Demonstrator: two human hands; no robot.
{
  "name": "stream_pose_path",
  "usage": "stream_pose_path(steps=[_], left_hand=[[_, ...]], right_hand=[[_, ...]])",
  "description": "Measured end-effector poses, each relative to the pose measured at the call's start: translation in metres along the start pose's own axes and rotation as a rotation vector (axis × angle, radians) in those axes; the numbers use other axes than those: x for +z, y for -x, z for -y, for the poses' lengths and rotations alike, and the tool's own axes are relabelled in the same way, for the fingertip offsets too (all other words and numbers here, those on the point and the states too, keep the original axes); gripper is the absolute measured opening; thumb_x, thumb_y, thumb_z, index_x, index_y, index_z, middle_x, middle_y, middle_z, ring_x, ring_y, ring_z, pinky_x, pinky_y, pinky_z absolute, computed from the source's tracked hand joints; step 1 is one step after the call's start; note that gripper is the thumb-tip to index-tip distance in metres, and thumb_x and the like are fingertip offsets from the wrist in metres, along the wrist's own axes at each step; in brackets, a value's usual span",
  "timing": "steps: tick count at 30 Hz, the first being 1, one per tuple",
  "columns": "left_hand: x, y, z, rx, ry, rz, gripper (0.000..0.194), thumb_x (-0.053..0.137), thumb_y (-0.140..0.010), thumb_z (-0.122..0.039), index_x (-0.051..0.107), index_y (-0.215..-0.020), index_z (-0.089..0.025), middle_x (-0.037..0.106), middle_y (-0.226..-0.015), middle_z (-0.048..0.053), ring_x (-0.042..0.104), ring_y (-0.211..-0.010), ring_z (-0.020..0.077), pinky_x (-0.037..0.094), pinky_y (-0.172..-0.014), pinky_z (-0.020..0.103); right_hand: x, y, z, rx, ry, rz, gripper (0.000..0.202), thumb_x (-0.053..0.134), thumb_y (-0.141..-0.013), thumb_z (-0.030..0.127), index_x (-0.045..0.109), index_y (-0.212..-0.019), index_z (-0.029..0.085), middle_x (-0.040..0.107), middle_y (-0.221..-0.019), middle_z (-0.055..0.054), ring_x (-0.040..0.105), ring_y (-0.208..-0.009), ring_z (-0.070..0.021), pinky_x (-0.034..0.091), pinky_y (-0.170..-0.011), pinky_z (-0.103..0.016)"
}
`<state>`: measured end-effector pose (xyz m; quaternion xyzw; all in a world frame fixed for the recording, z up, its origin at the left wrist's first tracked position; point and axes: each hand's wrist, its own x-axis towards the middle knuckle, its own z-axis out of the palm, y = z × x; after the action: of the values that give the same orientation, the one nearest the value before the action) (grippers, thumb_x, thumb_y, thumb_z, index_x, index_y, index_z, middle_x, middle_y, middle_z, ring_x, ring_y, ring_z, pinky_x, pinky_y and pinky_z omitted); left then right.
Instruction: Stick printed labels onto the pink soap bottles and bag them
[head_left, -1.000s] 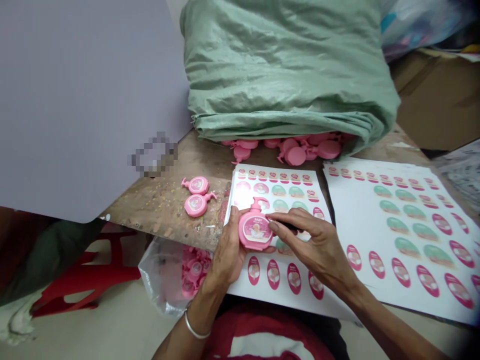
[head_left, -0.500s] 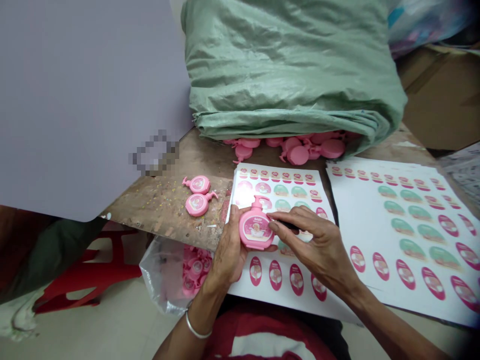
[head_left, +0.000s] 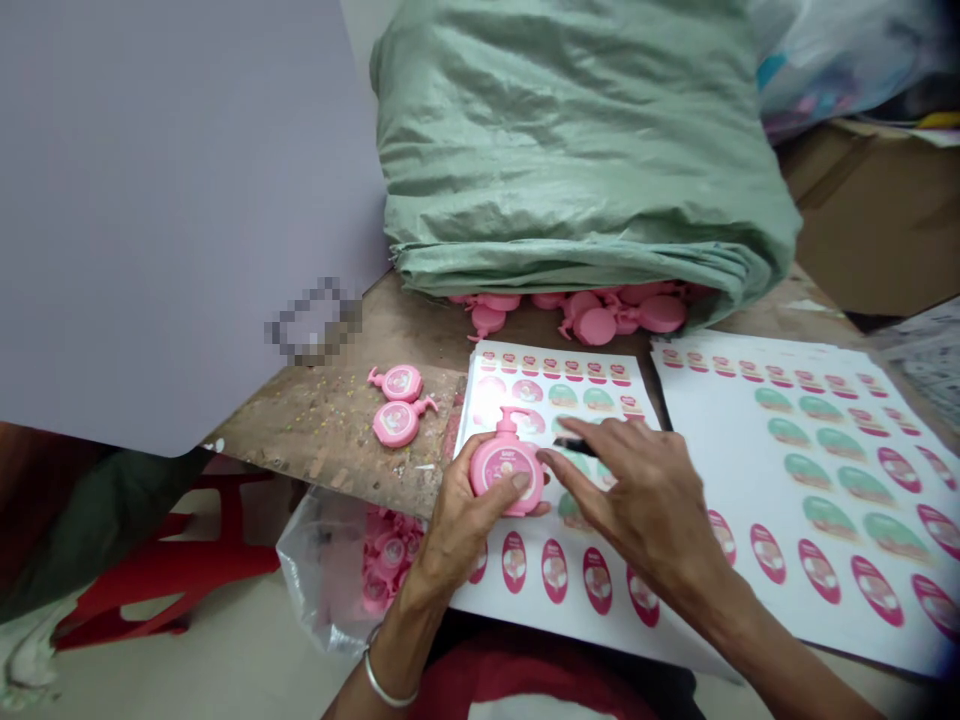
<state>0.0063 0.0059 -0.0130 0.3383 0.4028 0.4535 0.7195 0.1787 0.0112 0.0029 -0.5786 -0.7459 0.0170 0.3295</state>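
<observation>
My left hand (head_left: pixel 469 515) grips a small pink toy pump bottle (head_left: pixel 501 462), its thumb pressed over the picture label on the front. The pump end points away from me. My right hand (head_left: pixel 637 480) is just to the right, holding a slim dark tool (head_left: pixel 576 445) whose kind I cannot make out. Its thumb tip is at the bottle's right edge and its index finger is raised. Beneath both hands lies a sticker sheet (head_left: pixel 555 630) with rows of pink, green and red labels. Two labelled pink pump bottles (head_left: pixel 396 423) rest on the wooden table to the left.
A second sticker sheet (head_left: pixel 720 440) lies at right. Pink bottles (head_left: pixel 596 325) spill from a large green sack (head_left: pixel 585 140) at the back. A clear plastic bag (head_left: pixel 322 570) with pink bottles hangs below the table's edge, near a red stool (head_left: pixel 217 560).
My left thumb has moved onto the bottle's label. My right hand has drawn slightly away, its fingers spreading with the dark tool still in them. The view has tilted slightly.
</observation>
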Motion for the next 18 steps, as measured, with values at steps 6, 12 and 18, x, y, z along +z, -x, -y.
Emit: stream_pose_path(steps=[6,12,18], left_hand=[[0.001,0.013,-0.008,-0.065,-0.155,0.046,0.047,0.077,-0.072,-0.036,0.059,-0.112,-0.019,0.068,-0.100,0.006,0.065,-0.085,0.0195,0.056,-0.073,0.029],[-0.063,-0.004,-0.007,0.106,-0.696,-0.509,0.051,0.061,-0.073,-0.063,0.064,-0.090,-0.016,0.068,-0.076,0.006,0.062,-0.073,0.0234,0.049,-0.068,0.032],[-0.098,-0.049,-0.010,0.212,-1.169,-0.630,0.045,0.047,-0.086,-0.055,0.066,-0.102,-0.017,0.068,-0.086,0.011,0.063,-0.083,0.0302,0.048,-0.072,0.038]], right_hand=[[0.021,-0.015,-0.008,0.145,-0.259,0.140,0.079,0.072,-0.072,0.055,0.045,-0.136,0.018,0.060,-0.128,-0.014,0.059,-0.113,-0.0274,0.050,-0.091,-0.039],[0.018,-0.074,-0.107,0.394,0.288,0.145,0.055,0.055,-0.088,0.046,0.050,-0.130,0.010,0.066,-0.115,-0.019,0.061,-0.107,-0.0328,0.048,-0.090,-0.045],[0.019,-0.137,-0.172,0.218,0.442,0.459,0.054,0.063,-0.087,0.029,0.047,-0.137,0.017,0.063,-0.121,-0.015,0.064,-0.102,-0.0259,0.052,-0.083,-0.038]])
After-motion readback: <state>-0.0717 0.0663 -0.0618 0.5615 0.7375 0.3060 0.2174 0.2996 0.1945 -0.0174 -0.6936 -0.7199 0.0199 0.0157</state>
